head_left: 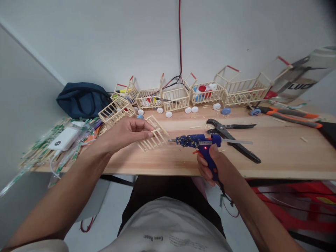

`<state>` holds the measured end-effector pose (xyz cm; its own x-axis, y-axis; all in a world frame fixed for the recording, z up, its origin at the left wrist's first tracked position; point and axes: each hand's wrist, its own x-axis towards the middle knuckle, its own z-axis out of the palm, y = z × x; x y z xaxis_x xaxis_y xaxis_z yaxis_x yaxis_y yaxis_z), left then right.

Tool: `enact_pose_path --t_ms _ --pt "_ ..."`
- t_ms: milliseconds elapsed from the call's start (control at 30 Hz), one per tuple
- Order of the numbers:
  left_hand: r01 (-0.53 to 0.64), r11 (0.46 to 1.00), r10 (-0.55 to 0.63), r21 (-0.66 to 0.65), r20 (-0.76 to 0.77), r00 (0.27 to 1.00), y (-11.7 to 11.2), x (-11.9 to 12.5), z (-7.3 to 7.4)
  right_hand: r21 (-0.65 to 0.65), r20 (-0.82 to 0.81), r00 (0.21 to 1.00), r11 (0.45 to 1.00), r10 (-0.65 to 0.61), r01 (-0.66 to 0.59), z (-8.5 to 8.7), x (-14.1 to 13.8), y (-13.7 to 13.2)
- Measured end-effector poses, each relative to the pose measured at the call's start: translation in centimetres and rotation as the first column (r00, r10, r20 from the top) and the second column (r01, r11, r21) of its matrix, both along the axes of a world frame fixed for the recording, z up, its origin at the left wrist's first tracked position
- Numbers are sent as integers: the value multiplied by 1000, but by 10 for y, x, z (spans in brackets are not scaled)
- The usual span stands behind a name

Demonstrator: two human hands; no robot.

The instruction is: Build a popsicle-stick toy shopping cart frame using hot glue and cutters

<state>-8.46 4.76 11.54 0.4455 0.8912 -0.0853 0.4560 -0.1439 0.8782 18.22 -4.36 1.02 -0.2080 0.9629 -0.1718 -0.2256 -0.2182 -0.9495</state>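
Observation:
My left hand [126, 133] pinches a small frame of wooden sticks [154, 136], part of a little cart, held just above the wooden table [275, 154]. In my right hand [210, 166] is a blue hot glue gun [199, 143], fingers wrapped round its grip. Its nozzle points left, a short way from the stick frame's right side. A red light glows on the gun's body. A clear glue stick pokes out of its back end.
Several finished stick carts [175, 98] with bottle-cap wheels line the back of the table. Black pliers [231, 136] lie right of the gun, orange-handled pliers [288, 115] further right. A dark blue bag [81, 99], a white power bank [64, 139] and packets of sticks sit left.

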Motion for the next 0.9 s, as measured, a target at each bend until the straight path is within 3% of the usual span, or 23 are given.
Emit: enact_pose_path --t_ms 900 --pt "-1 999 3 -33 45 999 1 -1 -1 16 -55 998 1000 18 -17 9 -2 -3"
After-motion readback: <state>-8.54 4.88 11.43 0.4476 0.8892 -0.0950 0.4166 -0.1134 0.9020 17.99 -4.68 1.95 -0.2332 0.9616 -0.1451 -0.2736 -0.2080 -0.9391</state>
